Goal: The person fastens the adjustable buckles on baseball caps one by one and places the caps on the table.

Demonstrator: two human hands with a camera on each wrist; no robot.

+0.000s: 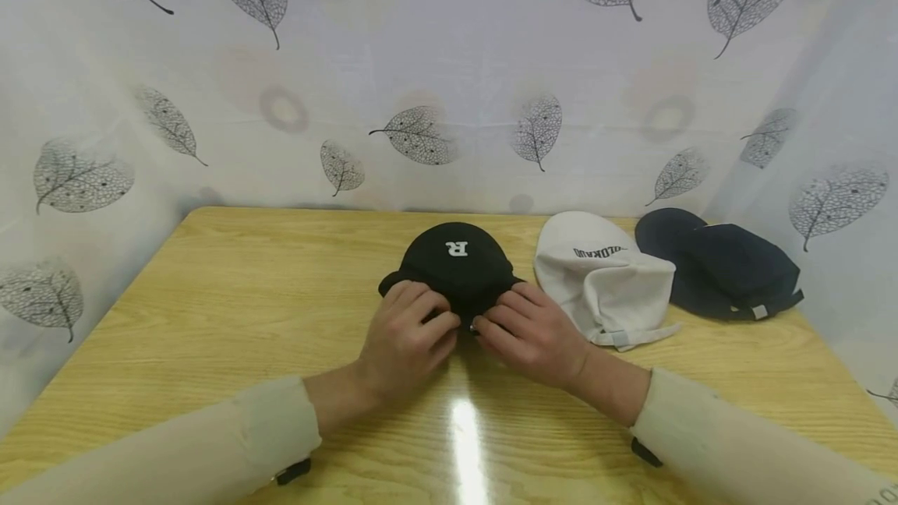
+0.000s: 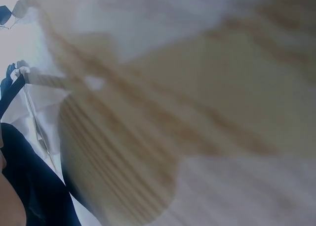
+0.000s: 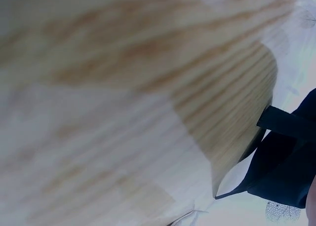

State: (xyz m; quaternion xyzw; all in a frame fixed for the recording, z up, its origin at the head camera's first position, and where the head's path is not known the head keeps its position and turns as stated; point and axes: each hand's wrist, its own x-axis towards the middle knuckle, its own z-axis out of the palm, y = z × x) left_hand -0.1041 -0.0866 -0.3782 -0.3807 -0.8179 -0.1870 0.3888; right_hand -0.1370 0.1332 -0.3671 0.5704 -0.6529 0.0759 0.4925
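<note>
A black cap [image 1: 456, 267] with a white letter R stands at the middle of the table, between both hands. My left hand [image 1: 410, 326] grips its near left edge with curled fingers. On the other side my right hand [image 1: 533, 333] pinches the near right edge, by a small shiny bit that may be a buckle. The fingers hide much of the near rim. In the left wrist view the black cap [image 2: 29, 179] fills the lower left corner, past a sliver of hand. The right wrist view has dark cap cloth [image 3: 284, 161] and a strap [image 3: 284, 121] at its right side.
A white cap [image 1: 585, 267] with dark lettering lies right of the hands, its strap toward me. Beyond it a dark navy cap [image 1: 730, 267] rests near the table's right edge. A leaf-patterned curtain [image 1: 449, 61] hangs behind the wooden table [image 1: 231, 294].
</note>
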